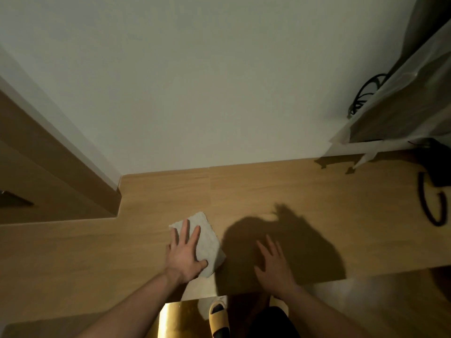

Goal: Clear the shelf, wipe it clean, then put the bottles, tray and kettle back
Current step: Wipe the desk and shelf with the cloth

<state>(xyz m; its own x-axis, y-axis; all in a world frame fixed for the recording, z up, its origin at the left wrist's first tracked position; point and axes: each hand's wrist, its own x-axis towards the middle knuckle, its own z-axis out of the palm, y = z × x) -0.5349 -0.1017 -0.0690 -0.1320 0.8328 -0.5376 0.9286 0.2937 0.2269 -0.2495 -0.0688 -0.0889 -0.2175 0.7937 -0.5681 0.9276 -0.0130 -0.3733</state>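
Head | left hand flat on cloth | shelf

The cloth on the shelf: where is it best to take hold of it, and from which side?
The cloth lies flat on the shelf under the straight fingers of the left hand. Its right edge and far corner are uncovered. Probably best to pinch the right edge, coming from the right, where the right hand rests open.
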